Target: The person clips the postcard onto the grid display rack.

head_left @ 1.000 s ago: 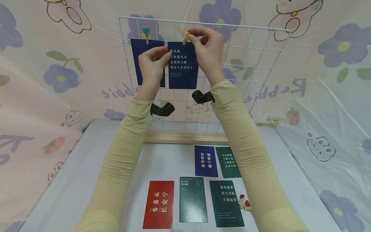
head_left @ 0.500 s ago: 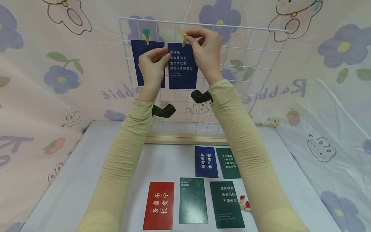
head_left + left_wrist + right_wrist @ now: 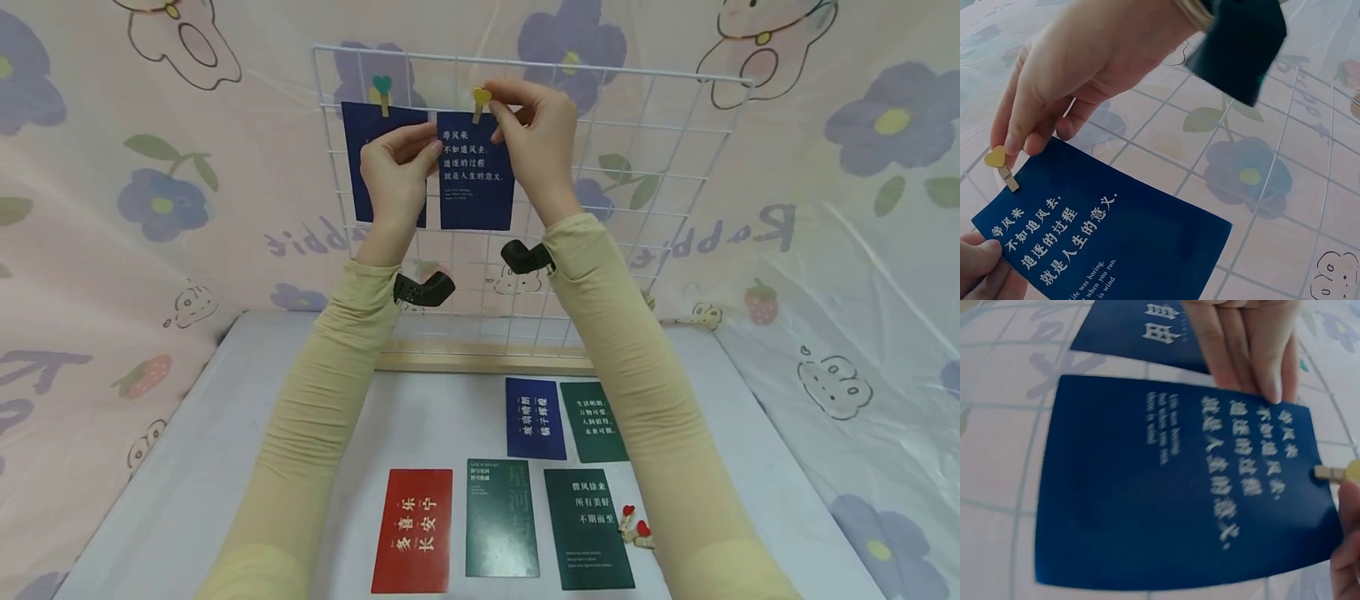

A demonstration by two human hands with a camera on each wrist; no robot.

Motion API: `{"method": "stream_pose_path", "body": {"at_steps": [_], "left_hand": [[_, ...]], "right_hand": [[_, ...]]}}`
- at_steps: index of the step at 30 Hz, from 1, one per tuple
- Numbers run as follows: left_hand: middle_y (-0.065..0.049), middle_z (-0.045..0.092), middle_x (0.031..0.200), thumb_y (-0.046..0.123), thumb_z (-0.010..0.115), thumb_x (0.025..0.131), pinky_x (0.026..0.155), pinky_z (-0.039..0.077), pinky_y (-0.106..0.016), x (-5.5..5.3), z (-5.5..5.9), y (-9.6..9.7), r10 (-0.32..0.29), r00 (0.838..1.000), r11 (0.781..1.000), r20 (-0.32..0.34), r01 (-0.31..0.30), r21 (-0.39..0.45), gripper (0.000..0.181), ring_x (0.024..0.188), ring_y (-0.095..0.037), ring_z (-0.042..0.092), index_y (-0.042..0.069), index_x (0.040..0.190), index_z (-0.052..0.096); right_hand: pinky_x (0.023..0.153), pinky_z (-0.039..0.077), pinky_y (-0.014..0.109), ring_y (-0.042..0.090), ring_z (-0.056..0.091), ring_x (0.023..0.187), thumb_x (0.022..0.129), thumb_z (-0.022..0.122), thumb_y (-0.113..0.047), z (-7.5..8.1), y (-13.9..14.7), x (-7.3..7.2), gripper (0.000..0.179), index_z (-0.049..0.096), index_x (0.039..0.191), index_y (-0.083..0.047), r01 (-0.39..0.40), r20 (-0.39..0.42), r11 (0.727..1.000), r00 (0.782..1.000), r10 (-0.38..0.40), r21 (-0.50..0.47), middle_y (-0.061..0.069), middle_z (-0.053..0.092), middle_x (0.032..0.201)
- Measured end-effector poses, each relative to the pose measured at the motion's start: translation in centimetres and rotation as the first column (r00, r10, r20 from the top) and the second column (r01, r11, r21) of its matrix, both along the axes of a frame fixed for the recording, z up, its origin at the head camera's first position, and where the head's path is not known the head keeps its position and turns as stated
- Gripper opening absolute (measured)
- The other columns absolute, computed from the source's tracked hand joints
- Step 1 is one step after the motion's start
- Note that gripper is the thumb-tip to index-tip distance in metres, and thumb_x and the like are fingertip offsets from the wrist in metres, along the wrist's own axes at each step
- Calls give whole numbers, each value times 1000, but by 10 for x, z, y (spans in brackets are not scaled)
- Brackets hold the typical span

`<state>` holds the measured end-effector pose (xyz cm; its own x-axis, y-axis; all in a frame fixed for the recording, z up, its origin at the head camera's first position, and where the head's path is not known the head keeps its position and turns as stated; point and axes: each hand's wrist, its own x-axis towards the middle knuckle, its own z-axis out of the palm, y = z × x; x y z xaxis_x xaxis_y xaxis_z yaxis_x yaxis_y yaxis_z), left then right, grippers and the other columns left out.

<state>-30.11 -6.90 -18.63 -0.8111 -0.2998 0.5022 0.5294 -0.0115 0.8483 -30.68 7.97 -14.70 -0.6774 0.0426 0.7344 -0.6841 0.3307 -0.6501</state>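
Note:
My left hand pinches the left edge of a dark blue card with white lettering, held against a white wire grid. At the card's top edge sits a small wooden clothespin with a yellow heart. The thumb and index finger of my right hand pinch it at the heart, while another fingertip lies by the card's upper right edge. The clothespin's tip overlaps the card in the left wrist view. To the left hangs another dark blue card, under a clothespin with a green heart, partly hidden by my left hand.
On the white table lie a red card, a small blue card and several green cards. Two red-heart clothespins lie near my right sleeve. The grid stands in a wooden base.
The yellow-heart clothespin has turned from edge-on to facing forward. My right fingers have shifted slightly at its side. The left hand keeps its hold on the card.

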Motion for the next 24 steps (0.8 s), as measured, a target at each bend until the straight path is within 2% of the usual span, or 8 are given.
{"method": "stream_pose_path", "body": {"at_steps": [3,5,6,8,14,20,24], "left_hand": [[-14,70,100,-3,69,84,74,56,-25,2,1,0,-9,1000,1000,3,9,4,21,90,-20,68,-3,105,71],[-15,70,100,-4,69,84,75,56,-25,2,0,0,-13,1000,1000,2,13,9,21,90,-21,68,-4,105,71],[-14,70,100,-4,69,84,75,56,-25,-3,-2,0,-15,1000,1000,2,15,16,21,90,-21,68,-3,105,71],[-13,71,98,-3,70,84,74,56,-25,-8,-5,-1,-16,1000,1000,-9,16,19,21,88,-20,68,-1,104,72],[-11,71,96,-1,71,84,72,56,-24,-9,-8,0,-11,999,1000,-51,11,-1,20,84,-17,67,0,104,72],[-13,71,96,-1,72,83,74,56,-26,-10,-11,-3,-40,996,998,-77,43,35,21,85,-18,68,-3,104,71],[-15,71,96,-3,72,82,75,56,-27,-8,-10,-4,-64,995,995,-75,69,66,21,85,-19,68,-6,102,70]], "right_hand": [[67,52,20,16,64,65,92,60,0,0,0,13,21,69,111,3,-13,-7,1000,1000,13,3,11,70,107],[72,54,23,17,66,71,92,59,1,-3,1,12,22,68,113,3,-29,-26,1000,999,29,3,11,69,108],[72,54,24,18,67,74,93,59,1,-5,2,11,23,68,113,2,-28,-33,1000,999,29,3,11,69,108],[70,54,23,17,68,78,93,59,1,-8,3,9,22,68,112,2,-29,-59,1000,998,29,-10,10,70,107],[60,50,20,17,67,76,93,58,4,-21,10,11,15,70,101,5,10,-152,996,988,-23,-85,11,71,96],[58,48,18,24,67,74,92,53,7,-37,18,15,16,69,96,8,55,-145,996,987,-65,-76,16,69,89],[57,49,18,30,66,73,91,51,8,-53,26,2,18,69,96,8,53,-114,996,992,-60,-68,19,67,85]]}}
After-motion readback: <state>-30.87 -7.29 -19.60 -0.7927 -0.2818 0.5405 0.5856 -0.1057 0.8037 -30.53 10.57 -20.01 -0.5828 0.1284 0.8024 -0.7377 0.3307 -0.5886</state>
